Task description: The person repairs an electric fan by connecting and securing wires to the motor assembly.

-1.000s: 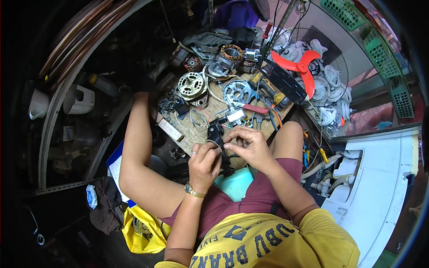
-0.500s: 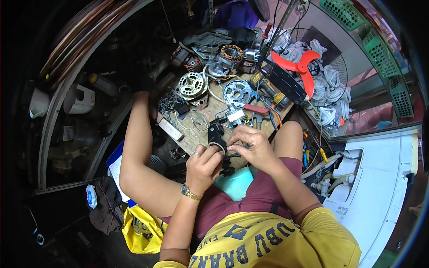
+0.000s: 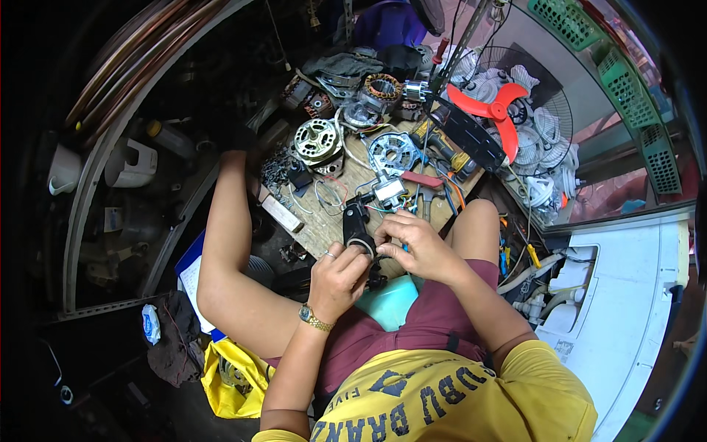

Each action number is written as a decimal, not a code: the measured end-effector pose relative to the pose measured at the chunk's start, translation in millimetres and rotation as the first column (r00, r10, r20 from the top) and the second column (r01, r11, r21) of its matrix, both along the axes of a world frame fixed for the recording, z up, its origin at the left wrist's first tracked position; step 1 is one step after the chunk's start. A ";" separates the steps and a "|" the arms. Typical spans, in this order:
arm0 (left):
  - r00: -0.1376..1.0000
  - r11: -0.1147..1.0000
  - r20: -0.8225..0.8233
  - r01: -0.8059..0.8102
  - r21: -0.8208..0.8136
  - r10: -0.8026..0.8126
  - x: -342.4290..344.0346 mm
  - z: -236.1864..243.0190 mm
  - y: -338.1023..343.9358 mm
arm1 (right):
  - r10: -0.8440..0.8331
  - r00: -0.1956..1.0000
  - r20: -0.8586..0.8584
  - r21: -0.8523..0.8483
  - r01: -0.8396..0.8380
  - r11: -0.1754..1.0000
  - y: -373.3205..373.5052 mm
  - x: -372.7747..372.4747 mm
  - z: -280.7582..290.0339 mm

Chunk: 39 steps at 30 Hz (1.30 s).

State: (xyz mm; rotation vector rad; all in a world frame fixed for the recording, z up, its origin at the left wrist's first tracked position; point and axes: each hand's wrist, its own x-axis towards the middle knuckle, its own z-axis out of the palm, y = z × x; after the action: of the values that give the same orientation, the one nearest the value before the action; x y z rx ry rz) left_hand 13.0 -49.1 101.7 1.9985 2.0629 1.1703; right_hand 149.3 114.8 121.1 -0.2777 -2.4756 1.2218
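Note:
My left hand [image 3: 340, 276] wraps its fingers round the lower end of a black plastic fan part [image 3: 353, 219], where a thin light rim shows. My right hand [image 3: 409, 247] is at that same end from the right, fingers bent and thumb close to the rim; anything small between them is hidden. The black part joins a small silver housing [image 3: 389, 190] with wires, lying on a wooden work board [image 3: 318, 228]. A red-handled tool [image 3: 420, 178], a hammer head and a silver-blue motor cover [image 3: 392, 151] lie just beyond.
Motor parts [image 3: 313, 140], screws [image 3: 280, 166] and a yellow drill [image 3: 442, 147] crowd the board. A red fan blade [image 3: 498, 112] stands before a heap of white parts. A white panel [image 3: 611, 295] is at right, a dark shelf rack at left, a yellow bag [image 3: 228, 383] below.
Both hands have shifted slightly, the left a little lower and the right a little rightward, still working at the end of the black part. The things on the board have not moved noticeably.

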 end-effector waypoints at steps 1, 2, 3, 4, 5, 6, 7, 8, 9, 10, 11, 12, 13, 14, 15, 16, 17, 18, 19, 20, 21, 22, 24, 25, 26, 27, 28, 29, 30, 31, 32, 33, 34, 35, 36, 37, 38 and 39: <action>1.000 1.000 0.000 0.001 0.000 -0.001 0.6 -0.3 0.0 | 0.019 1.000 0.009 0.028 -0.019 0.999 0.3 0.1 -0.8; 0.999 1.000 0.035 -0.018 0.001 0.018 0.8 -0.5 -0.5 | 0.020 1.000 0.008 0.026 -0.020 0.999 -1.2 0.1 0.5; 0.997 0.999 0.069 -0.038 0.002 0.038 1.1 -0.5 -0.9 | -0.029 0.999 0.033 -0.080 0.031 0.996 -3.5 0.6 3.2; 0.997 0.999 0.067 -0.039 0.000 0.039 1.4 -0.1 -1.1 | -0.074 0.995 0.064 -0.183 0.084 0.979 -5.0 0.6 4.6; 0.995 0.998 0.076 -0.058 0.009 0.057 2.7 -0.1 -0.1 | -0.075 0.995 0.065 -0.183 0.086 0.979 -4.6 0.9 4.0; 0.993 0.997 0.085 -0.078 0.018 0.076 3.8 -0.1 0.6 | -0.119 0.992 0.036 -0.145 0.123 0.982 -4.2 1.1 3.2; 0.993 0.997 0.086 -0.077 0.018 0.075 4.5 -0.3 1.2 | -0.161 0.987 0.006 -0.108 0.161 0.981 -3.7 1.2 2.3; 0.993 0.996 0.086 -0.081 0.025 0.079 5.2 -0.2 1.4 | -0.163 0.987 0.007 -0.107 0.162 0.981 -3.0 1.3 1.2; 0.993 0.996 0.086 -0.085 0.033 0.082 5.7 -0.3 1.5 | -0.134 0.991 -0.020 -0.068 0.132 0.989 -1.8 1.1 -0.2; 0.993 0.996 0.087 -0.084 0.033 0.081 5.8 -1.4 1.3 | -0.103 0.994 -0.045 -0.028 0.102 0.994 -1.0 1.2 -0.9; 0.994 0.996 0.068 -0.084 0.030 0.082 5.2 -2.2 0.9 | -0.103 0.994 -0.045 -0.028 0.102 0.994 -0.7 0.9 -0.5; 0.995 0.996 0.059 -0.084 0.029 0.082 4.1 -2.1 0.2 | -0.100 0.994 -0.054 0.000 0.100 0.995 -0.4 0.7 0.3; 0.995 0.996 0.050 -0.084 0.028 0.082 3.0 -1.6 0.1 | -0.097 0.993 -0.062 0.028 0.099 0.995 -0.3 0.6 1.1; 0.998 0.998 -0.015 -0.061 0.007 0.061 1.4 0.9 -0.2 | -0.097 0.993 -0.061 0.028 0.099 0.995 -0.8 0.1 1.9; 0.996 0.999 -0.080 -0.038 -0.015 0.037 0.3 2.6 -0.3 | -0.111 0.993 -0.045 0.102 0.115 0.988 -1.7 -0.8 3.1; 0.996 0.999 -0.080 -0.039 -0.015 0.037 -0.2 3.1 -0.2 | -0.127 0.992 -0.029 0.177 0.130 0.976 -2.8 -1.8 4.1; 0.994 1.000 -0.104 -0.024 -0.020 0.021 -0.8 3.8 -0.4 | -0.127 0.992 -0.029 0.177 0.130 0.976 -4.8 -3.6 5.2; 0.992 1.000 -0.129 -0.009 -0.025 0.005 -1.4 4.4 -0.6 | -0.149 0.988 -0.036 0.240 0.153 0.958 -7.2 -5.7 6.1; 0.992 1.000 -0.129 -0.009 -0.025 0.005 -2.1 5.1 -0.7 | -0.171 0.984 -0.043 0.302 0.176 0.937 -8.9 -6.9 6.4; 0.992 1.000 -0.128 -0.008 -0.028 0.004 -2.9 6.2 -0.6 | -0.171 0.984 -0.044 0.302 0.177 0.937 -9.5 -7.3 5.2; 0.992 0.999 -0.127 -0.008 -0.031 0.004 -3.6 6.9 -0.5 | -0.179 0.983 -0.046 0.299 0.185 0.936 -9.9 -7.7 2.7; 0.992 0.999 -0.128 -0.008 -0.031 0.004 -3.1 6.7 -0.4 | -0.187 0.981 -0.049 0.296 0.193 0.935 -10.5 -7.9 1.2; 0.999 0.999 -0.050 -0.021 -0.032 0.020 -1.5 3.6 -1.1 | -0.158 0.987 -0.019 0.237 0.158 0.959 -10.7 -3.8 0.0; 0.998 0.999 -0.051 -0.023 -0.032 0.022 -2.6 0.8 -1.7 | -0.129 0.992 0.010 0.177 0.126 0.976 -10.1 -2.2 -0.4; 0.999 0.999 0.002 -0.052 -0.011 0.052 -3.6 -1.8 -1.4 | -0.130 0.991 0.011 0.177 0.126 0.976 -8.9 -1.4 -0.9; 0.995 0.997 0.054 -0.082 0.008 0.082 -4.0 -3.6 -1.0 | -0.172 0.985 -0.023 0.125 0.174 0.977 -7.4 -0.9 -1.2; 0.995 0.997 0.056 -0.081 0.009 0.081 -3.3 -4.7 -0.7 | -0.215 0.975 -0.055 0.072 0.219 0.973 -6.0 -0.9 -1.6; 0.995 0.997 0.075 -0.070 0.016 0.069 -1.9 -2.0 0.4 | -0.215 0.975 -0.055 0.071 0.219 0.973 -5.2 -1.3 -2.1; 0.994 0.998 0.093 -0.059 0.023 0.056 -0.5 -0.5 1.2 | -0.202 0.978 -0.057 0.050 0.205 0.978 -4.4 -1.9 -2.7; 0.993 0.998 0.101 -0.059 0.019 0.056 0.6 -3.4 1.8 | -0.188 0.980 -0.060 0.030 0.190 0.981 -3.5 -2.4 -3.3; 0.993 0.998 0.101 -0.057 0.020 0.055 0.5 -3.0 2.0 | -0.176 0.982 -0.064 0.010 0.177 0.984 -2.5 -3.1 -3.4; 0.993 0.998 0.094 -0.067 0.016 0.065 0.4 -2.3 2.1 | -0.162 0.985 -0.061 0.014 0.163 0.987 -1.9 -4.2 -3.0; 0.993 0.997 0.087 -0.077 0.012 0.076 0.2 -2.0 2.2 | -0.163 0.985 -0.061 0.015 0.164 0.986 -2.5 -4.3 -1.4; 0.993 0.997 0.086 -0.078 0.012 0.076 -0.7 -2.5 2.1 | -0.158 0.987 -0.022 0.042 0.159 0.986 -3.4 -4.8 0.8; 0.995 0.997 0.063 -0.072 0.003 0.072 -1.9 -3.5 2.1 | -0.153 0.988 0.018 0.069 0.152 0.986 -4.6 -5.3 1.7; 0.997 0.998 0.039 -0.066 -0.006 0.067 -2.7 -4.5 2.0 | -0.152 0.988 0.018 0.068 0.151 0.986 -6.6 -6.6 -0.3; 0.997 0.998 0.039 -0.066 -0.005 0.066 -2.1 -4.7 2.8 | -0.169 0.985 0.016 0.131 0.166 0.977 -9.1 -7.8 -3.8; 0.995 0.997 0.053 -0.082 0.007 0.081 -0.8 -5.0 3.9 | -0.186 0.983 0.012 0.193 0.180 0.965 -11.0 -8.9 -7.9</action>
State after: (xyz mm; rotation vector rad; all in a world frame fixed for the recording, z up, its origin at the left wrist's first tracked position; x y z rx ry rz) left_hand 12.2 -45.2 96.7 1.8823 2.1359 1.2343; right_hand 140.4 103.9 113.3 -0.4642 -2.5056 0.9051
